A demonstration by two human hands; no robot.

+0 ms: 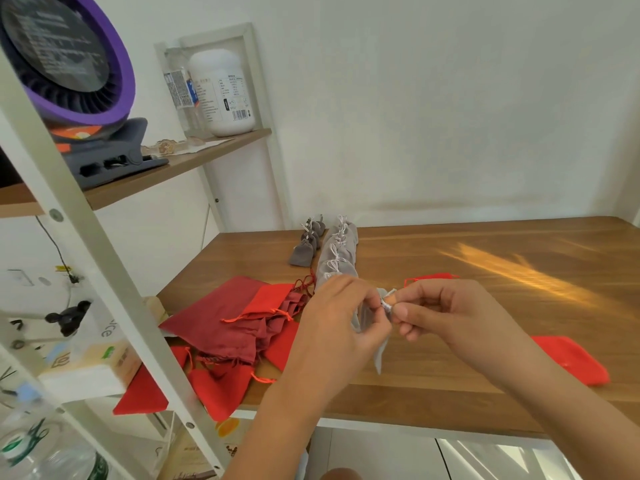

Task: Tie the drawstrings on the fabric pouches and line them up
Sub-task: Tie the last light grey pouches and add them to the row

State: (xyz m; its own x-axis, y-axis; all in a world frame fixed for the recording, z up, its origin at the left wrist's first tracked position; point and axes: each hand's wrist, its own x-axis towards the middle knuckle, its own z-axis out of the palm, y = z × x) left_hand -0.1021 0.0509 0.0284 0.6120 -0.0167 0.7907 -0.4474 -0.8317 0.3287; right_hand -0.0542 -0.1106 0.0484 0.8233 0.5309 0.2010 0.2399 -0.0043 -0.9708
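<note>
Pinching the white drawstring, left hand and right hand are suspending the grey pouch, hanging lengthwise toward six o'clock.

We face a plain white wall, with a wooden table pushed up against it; a streak of warm light lies across the right part of its top. On our left stands a white metal shelf unit with wooden boards; the upper board carries a purple-rimmed clip fan, a clear bottle and a white jar
</note>
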